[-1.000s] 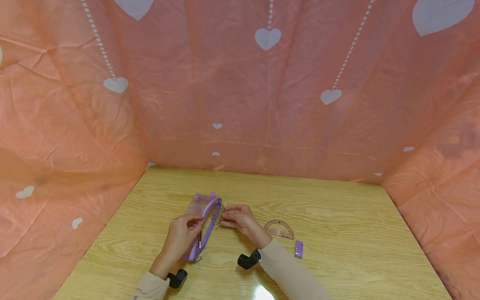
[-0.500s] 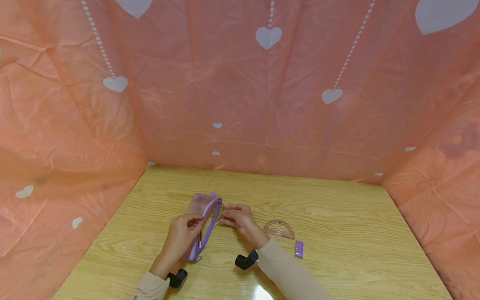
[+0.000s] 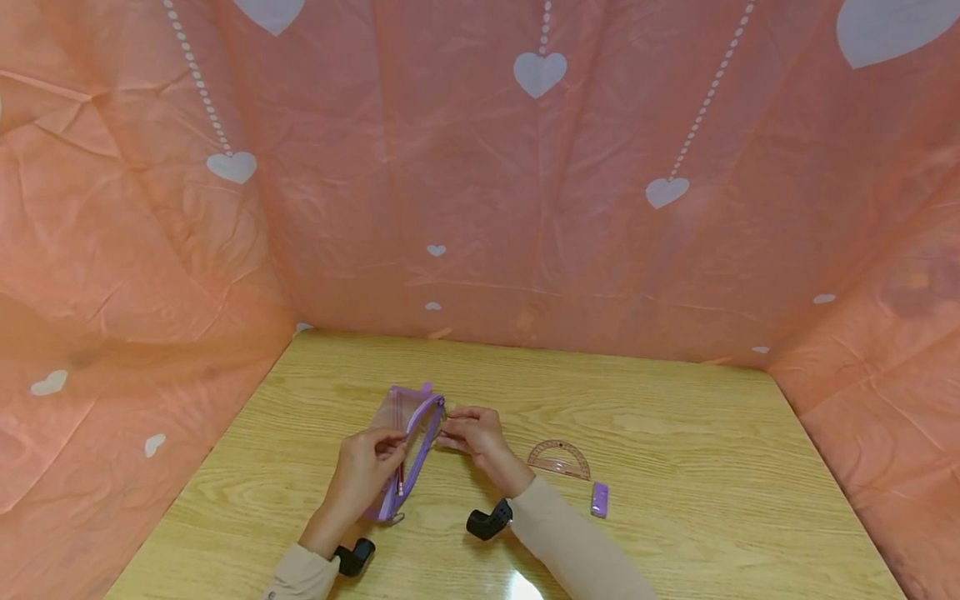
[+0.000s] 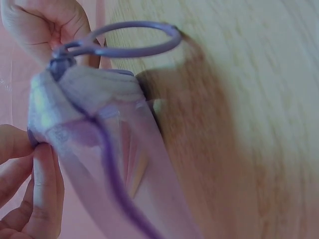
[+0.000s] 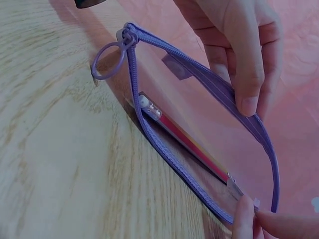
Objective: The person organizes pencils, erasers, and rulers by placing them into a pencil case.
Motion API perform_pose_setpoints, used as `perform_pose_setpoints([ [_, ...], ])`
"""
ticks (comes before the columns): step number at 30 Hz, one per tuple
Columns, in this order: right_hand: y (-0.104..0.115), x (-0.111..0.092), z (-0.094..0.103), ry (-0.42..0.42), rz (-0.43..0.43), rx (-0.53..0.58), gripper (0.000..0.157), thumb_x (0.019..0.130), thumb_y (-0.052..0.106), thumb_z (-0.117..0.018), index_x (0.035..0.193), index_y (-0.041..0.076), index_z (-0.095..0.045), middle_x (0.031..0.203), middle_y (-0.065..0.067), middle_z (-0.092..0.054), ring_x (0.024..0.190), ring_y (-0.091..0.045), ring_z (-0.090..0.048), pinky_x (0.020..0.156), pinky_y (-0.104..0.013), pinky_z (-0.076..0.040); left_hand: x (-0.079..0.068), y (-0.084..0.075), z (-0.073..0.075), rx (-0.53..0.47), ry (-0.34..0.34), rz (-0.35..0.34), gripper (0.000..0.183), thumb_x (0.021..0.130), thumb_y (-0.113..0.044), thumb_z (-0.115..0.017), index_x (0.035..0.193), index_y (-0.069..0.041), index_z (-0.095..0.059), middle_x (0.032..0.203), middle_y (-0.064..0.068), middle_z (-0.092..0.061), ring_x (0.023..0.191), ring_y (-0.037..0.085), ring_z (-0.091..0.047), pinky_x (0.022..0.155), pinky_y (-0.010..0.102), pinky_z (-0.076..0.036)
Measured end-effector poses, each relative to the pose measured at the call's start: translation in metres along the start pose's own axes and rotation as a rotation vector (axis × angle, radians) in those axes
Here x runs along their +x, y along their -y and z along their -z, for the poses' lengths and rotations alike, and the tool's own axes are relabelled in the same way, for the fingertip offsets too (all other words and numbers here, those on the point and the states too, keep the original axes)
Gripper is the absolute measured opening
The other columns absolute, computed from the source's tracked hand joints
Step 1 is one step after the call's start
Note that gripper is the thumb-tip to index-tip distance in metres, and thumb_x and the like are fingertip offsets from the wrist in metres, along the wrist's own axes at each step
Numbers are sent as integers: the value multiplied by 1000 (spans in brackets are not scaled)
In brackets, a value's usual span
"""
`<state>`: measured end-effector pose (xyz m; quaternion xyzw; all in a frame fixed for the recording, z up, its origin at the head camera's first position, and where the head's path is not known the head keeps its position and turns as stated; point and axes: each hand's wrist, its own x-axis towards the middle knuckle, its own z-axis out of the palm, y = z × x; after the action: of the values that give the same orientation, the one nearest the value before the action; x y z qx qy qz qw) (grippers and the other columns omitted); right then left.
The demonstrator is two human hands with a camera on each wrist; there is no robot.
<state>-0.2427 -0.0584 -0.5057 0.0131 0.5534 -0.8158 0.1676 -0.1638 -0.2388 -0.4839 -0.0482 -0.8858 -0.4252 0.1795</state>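
Left hand point(image 3: 362, 468): pinches purple pouch point(image 3: 392, 413) by rim point(image 5: 219, 88), unchanged.
Right hand point(image 3: 480, 437): pinches clear piece point(image 5: 236, 190), slightly nearer pouch.
Red pencil point(image 5: 185, 143): inside, unmoved.

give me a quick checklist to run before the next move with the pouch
1. Pouch mouth open: ok, the zip is spread apart.
2. Left grip on the pouch edge: ok, it pinches the zip side.
3. Pencil inside: ok.
4. Right grip hold: cannot tell, what lies at its fingertips is unclear.
5. Protractor and purple block inside: not ok if they should go in; both lie on the table.
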Motion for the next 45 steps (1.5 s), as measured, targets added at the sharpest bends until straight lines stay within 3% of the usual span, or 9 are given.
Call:
perform_pose_setpoints([
  [8, -1, 2, -5, -8, 16, -12, 25, 87, -20, -60, 111, -25, -54, 93, -35, -66, 81, -33, -72, 78, -45, -58, -1, 0, 0, 1, 0, -3, 12, 81, 6, -77, 92, 4, -76, 78, 6, -70, 68, 15, -67, 60, 23, -56],
  [15, -3, 5, -7, -8, 17, -1, 26, 86, -21, -60, 110, -26, -54, 84, -23, -69, 74, -25, -72, 78, -45, -58, -1, 1, 0, -1, -4, -14, 12, 80, 7, -77, 92, 5, -75, 78, 6, -70, 68, 16, -67, 60, 23, -56],
  [23, -6, 8, -8, -7, 17, 9, 25, 85, -24, -59, 109, -27, -54, 82, -21, -68, 72, -21, -70, 79, -46, -57, 0, 1, -1, -8, 0, -14, 12, 80, 7, -77, 92, 4, -75, 78, 7, -71, 68, 15, -67, 60, 23, -56],
  [33, -3, 6, -11, -16, 19, -9, 25, 85, -23, -60, 110, -26, -56, 86, -28, -69, 82, -35, -72, 80, -48, -56, 1, 1, -2, -15, 1, -12, 12, 80, 7, -77, 92, 3, -76, 78, 7, -71, 67, 15, -68, 60, 22, -56],
  [45, -5, 8, -13, -11, 12, 11, 25, 85, -23, -59, 110, -27, -57, 88, -28, -66, 72, -22, -70, 80, -44, -58, 2, 1, -2, -10, 14, -7, 12, 81, 6, -77, 93, 3, -76, 78, 6, -71, 68, 15, -68, 61, 22, -56],
])
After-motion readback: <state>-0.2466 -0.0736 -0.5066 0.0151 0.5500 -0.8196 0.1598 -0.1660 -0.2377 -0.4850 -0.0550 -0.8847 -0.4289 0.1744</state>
